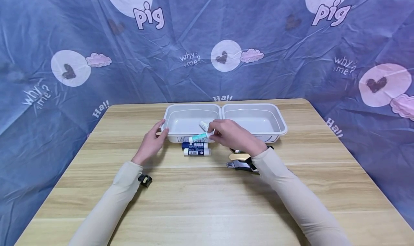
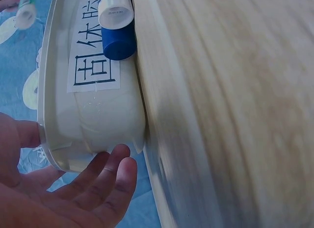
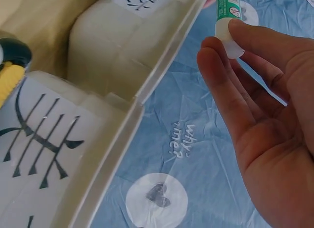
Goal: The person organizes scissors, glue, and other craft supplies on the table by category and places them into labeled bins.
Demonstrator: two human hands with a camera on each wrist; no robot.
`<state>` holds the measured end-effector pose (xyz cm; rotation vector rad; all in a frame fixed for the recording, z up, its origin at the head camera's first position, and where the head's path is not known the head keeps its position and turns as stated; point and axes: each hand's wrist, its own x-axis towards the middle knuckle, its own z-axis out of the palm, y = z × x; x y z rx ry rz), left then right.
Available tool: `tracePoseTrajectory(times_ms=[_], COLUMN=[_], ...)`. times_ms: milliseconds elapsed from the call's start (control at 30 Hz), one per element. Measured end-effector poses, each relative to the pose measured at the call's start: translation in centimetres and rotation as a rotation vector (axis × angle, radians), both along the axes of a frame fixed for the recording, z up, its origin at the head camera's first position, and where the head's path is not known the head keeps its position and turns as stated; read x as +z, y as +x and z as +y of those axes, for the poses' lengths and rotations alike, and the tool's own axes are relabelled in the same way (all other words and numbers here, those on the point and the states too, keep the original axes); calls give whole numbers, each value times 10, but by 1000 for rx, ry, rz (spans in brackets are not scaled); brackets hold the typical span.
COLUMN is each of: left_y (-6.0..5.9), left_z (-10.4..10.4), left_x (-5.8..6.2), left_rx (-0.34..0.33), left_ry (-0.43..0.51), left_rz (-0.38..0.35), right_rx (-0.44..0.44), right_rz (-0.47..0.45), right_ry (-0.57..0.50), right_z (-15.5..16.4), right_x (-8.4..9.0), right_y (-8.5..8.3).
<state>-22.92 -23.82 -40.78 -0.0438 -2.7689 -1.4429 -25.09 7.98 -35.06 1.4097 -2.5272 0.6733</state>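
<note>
Green-and-white glue stick (image 1: 198, 137) hangs tilted over the front rim of the left tray (image 1: 181, 122), its white end pinched between thumb and fingertips in the person's right grip (image 1: 230, 133). At the outer end of the left tray, the left grip (image 1: 152, 140) is loosely spread, thumb at the rim and fingers by the end wall. Inside the left tray sits a whitish glue stick (image 1: 203, 125), partly hidden by the right fingers. Just in front of the left tray, two dark-blue glue sticks (image 1: 196, 152) lie side by side on the table (image 1: 194, 203), covering some of its front label (image 2: 93, 51). Right beside the left tray, rim to rim, stands a second tray (image 1: 255, 123). Nearer me and to the right of the left tray, a grey-and-black utility knife (image 1: 238, 165) and a yellow-bodied tool (image 1: 238, 156) are partly blocked by the right sleeve (image 1: 284, 183). Behind the left tray hangs a blue printed curtain (image 1: 181, 80).
</note>
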Motion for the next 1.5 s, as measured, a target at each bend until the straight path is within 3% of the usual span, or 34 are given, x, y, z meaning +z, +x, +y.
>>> tracePoseTrajectory(times_ms=[433,733,1067,1500], left_y=[0,0,0,1], left_z=[-1,-2,-2,1], left_x=[-1,-3,-3,2], left_rx=[9,11,-2,1], left_ry=[-8,-11,-14,-13], left_rz=[4,4,21,13], right_rx=[-85,-188,-290,-324], right_rz=[-24,-103,-124,-147], right_ry=[-109,-186,-217,-194], right_z=[-4,-4,0,2], right_x=[13,10,6,0], right_y=[-3,-8,-16,-20])
